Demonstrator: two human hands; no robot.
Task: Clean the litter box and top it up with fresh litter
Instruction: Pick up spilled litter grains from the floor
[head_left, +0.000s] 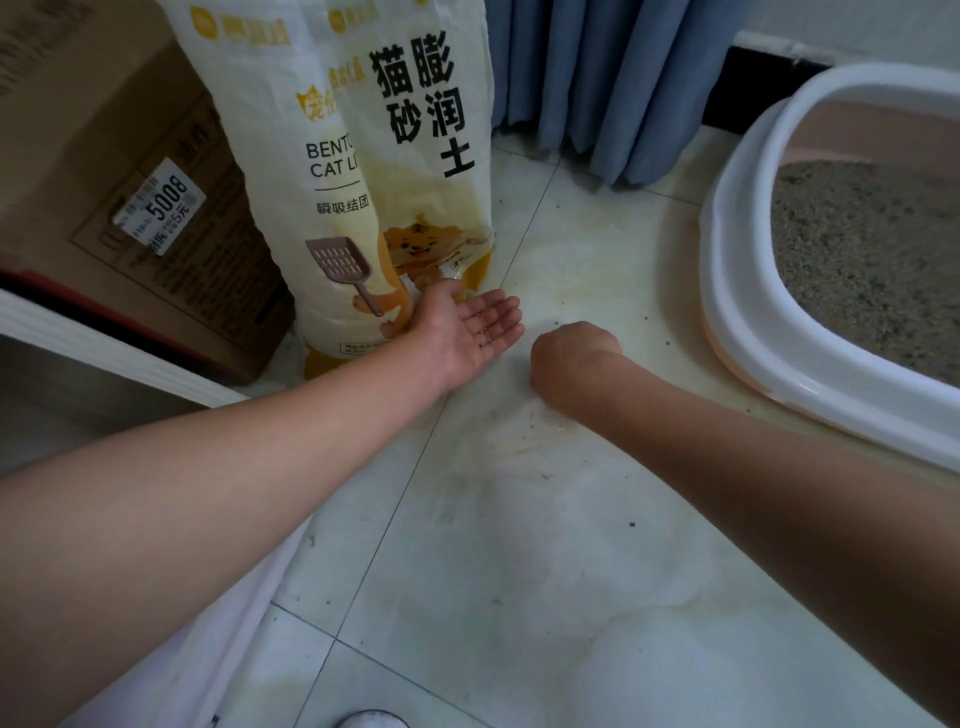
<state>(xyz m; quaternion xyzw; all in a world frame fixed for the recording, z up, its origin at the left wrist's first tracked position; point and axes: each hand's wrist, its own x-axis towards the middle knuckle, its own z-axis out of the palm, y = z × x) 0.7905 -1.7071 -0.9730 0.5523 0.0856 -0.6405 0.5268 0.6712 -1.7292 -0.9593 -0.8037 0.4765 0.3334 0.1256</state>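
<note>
A litter box with a white rim and pink base stands at the right, filled with grey litter. Two tall white and yellow cat litter bags stand upright at the back of the floor. My left hand lies palm up and open just in front of the bags, with a few dark grains on its fingers. My right hand is beside it, back upward, fingers curled down to the tile; its fingertips are hidden. Loose grains dot the floor.
A brown cardboard box stands left of the bags. A white ledge runs along the left edge. Blue curtains hang behind. The pale tiled floor looks stained and dusty. A shoe tip shows at the bottom.
</note>
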